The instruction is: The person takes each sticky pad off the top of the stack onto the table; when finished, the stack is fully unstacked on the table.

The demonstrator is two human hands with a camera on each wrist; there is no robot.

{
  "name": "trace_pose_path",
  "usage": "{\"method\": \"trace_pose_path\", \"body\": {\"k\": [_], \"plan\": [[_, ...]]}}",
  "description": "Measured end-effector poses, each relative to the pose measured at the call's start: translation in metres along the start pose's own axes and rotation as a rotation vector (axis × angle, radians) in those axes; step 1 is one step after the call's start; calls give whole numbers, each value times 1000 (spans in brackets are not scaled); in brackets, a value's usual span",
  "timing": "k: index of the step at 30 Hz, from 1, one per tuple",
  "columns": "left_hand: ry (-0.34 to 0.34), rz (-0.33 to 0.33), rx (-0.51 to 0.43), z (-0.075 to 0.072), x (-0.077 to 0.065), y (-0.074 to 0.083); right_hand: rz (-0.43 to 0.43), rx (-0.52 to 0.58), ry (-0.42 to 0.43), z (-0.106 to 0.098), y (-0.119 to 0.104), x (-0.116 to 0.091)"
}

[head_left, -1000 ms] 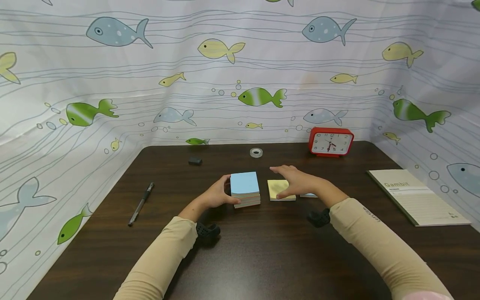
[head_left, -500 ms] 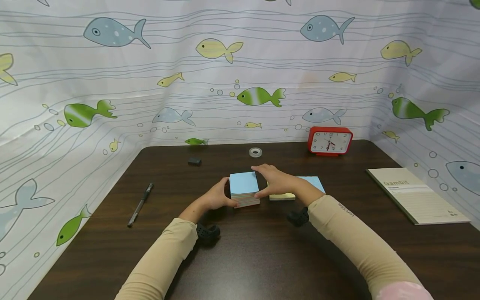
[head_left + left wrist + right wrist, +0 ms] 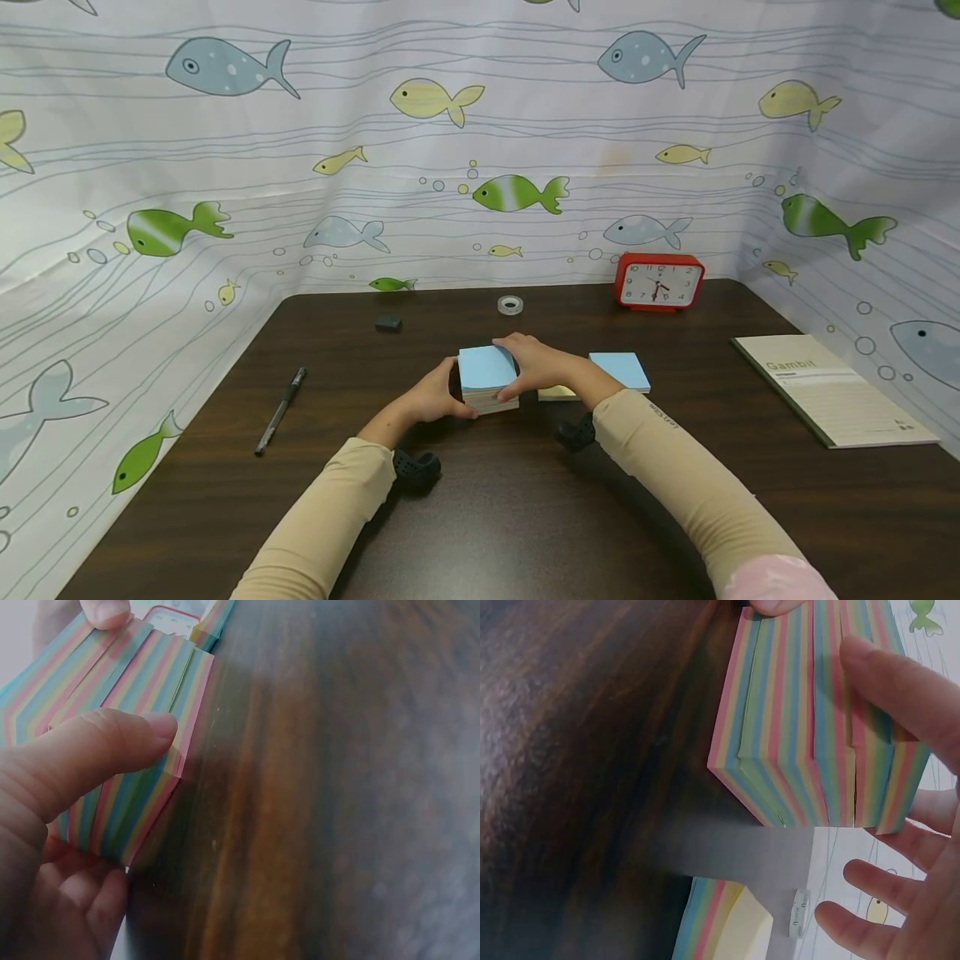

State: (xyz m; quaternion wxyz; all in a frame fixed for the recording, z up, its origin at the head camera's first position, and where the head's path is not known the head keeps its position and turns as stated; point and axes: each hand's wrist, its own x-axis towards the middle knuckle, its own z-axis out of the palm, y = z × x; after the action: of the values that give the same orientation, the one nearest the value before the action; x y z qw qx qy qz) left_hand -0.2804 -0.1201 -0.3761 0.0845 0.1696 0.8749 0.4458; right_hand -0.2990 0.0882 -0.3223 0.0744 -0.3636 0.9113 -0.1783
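Note:
A stack of sticky note pads stands on the table, pale blue on top. Rainbow stripes run along the sides of the stack in the left wrist view, where its layers sit slightly out of line. My left hand holds it from the left, thumb across the front side. From the right, my right hand holds the same stack, its thumb against the striped side and other fingers spread behind. Partly hidden by that hand is a yellow sticky note pad; a blue pad lies beside it.
A pen lies at left and a small dark block behind. Towards the back are a tape roll and a red clock. A notebook lies at right. Fish-printed cloth surrounds the table.
My right hand has moved left from over the yellow pad to the right side of the stack, uncovering the blue pad. My left hand has stayed on the stack.

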Motion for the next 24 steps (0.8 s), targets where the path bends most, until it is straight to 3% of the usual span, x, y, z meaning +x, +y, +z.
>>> {"method": "trace_pose_path", "body": {"k": [13,24], "plan": [[3,9,4,0,2,-2,35,-50,120,1,-1,-2],[2,-20,45,0,0,0,-2,33,169,-7,5,-12]]}}
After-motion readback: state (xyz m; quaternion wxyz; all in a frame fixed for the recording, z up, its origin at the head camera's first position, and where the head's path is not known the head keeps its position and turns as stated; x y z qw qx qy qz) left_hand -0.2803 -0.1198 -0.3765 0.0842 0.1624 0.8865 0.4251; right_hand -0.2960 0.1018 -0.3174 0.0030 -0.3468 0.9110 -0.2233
